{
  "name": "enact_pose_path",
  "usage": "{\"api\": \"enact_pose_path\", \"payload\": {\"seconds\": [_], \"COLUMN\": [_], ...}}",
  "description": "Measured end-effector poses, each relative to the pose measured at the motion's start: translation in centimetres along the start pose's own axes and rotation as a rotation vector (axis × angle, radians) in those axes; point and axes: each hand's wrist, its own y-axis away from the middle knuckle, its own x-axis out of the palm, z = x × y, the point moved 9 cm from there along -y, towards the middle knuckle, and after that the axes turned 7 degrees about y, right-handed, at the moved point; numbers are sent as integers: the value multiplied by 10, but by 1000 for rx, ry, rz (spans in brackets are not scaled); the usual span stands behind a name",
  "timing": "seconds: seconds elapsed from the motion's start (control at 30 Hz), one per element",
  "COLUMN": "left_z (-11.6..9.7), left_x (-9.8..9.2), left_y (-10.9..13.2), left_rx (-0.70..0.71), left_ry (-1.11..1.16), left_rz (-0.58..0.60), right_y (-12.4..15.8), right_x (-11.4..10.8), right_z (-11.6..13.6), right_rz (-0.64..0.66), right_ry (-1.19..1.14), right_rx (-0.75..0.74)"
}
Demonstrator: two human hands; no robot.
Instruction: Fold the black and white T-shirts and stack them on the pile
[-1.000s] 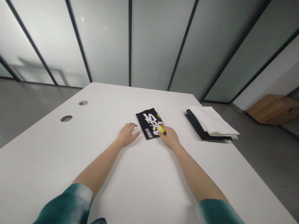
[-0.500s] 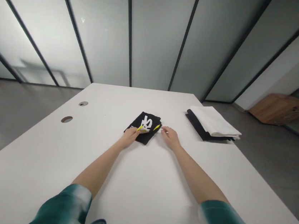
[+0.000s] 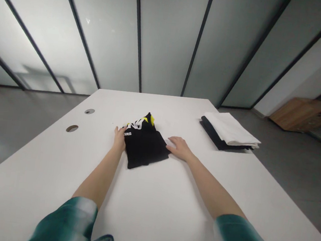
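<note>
A black garment (image 3: 145, 148) with white lettering and a yellow patch lies partly unfolded in the middle of the table. Its far part is bunched up into a peak, while the near part spreads fairly flat. At its upper left edge is my left hand (image 3: 119, 138), fingers apart, with one fingertip touching the cloth by the white print. My right hand (image 3: 179, 148) rests at the garment's right corner. Its fingers stretch out to the left, and the lower fingertips touch the black fabric.
On the white table's (image 3: 138, 211) right edge lies a stack of folded cloth, white (image 3: 230, 128) over black (image 3: 212, 134). Two round holes (image 3: 72, 128) pierce the tabletop at left. Behind stand frosted glass panels (image 3: 169, 40), and a wooden cabinet (image 3: 303, 114) is at far right.
The garment has opened from a small folded bundle into a wider shape reaching nearer to me. My left hand has moved left from the yellow part; my right hand now touches the right corner.
</note>
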Motion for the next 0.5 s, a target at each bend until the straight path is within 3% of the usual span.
{"api": "enact_pose_path", "payload": {"seconds": [0.07, 0.1, 0.13, 0.23, 0.3, 0.4, 0.5], "left_z": [-13, -22, -32, -54, -59, -54, -45], "left_x": [-16, -12, 2, 66, 97, 116, 117], "left_y": [7, 13, 21, 62, 91, 109, 103], "left_rx": [79, 125, 190, 376, 460, 463, 390], "left_ry": [-178, -246, -319, -498, -608, -687, -613], "left_rz": [-163, -153, -60, 397, 585, 682, 727], "right_y": [-1, -1, -1, 0, 0, -1, -3], "right_x": [3, 3, 2, -2, -4, -3, -4], "right_z": [5, 7, 8, 9, 8, 5, 1], "right_rz": [26, 28, 23, -17, -39, -56, -74], "right_ry": [73, 90, 94, 77, 62, 32, -15], "right_rx": [-19, -22, -24, -31, -29, -11, 9]}}
